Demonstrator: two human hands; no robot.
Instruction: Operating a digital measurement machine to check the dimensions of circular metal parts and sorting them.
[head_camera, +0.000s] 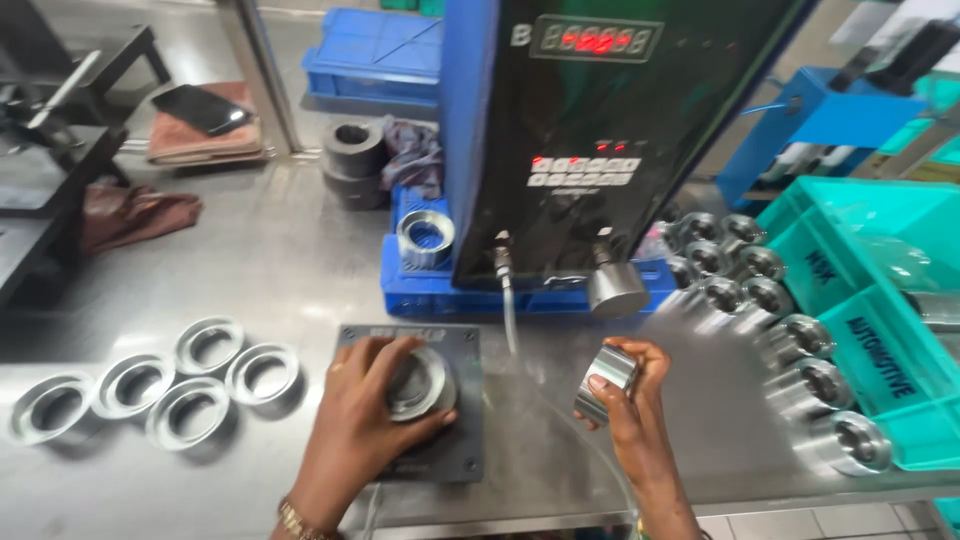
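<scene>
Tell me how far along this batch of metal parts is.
Looks done: five metal rings lie grouped on the steel table at the left. In hand: the left hand presses a ring on the dark fixture plate, while the right hand holds a metal cylinder. Seemingly left: a row of similar cylinders beside the teal crate, though that is a guess.

Black machine panel (600, 130) stands upright at centre rear of the bench (250, 270). It carries 1 red digit display (597, 40) at top and 2 smaller rows of red and white readouts (585, 172) at mid-height. Teal crates (880, 300) at right bear dark printed lettering.
</scene>
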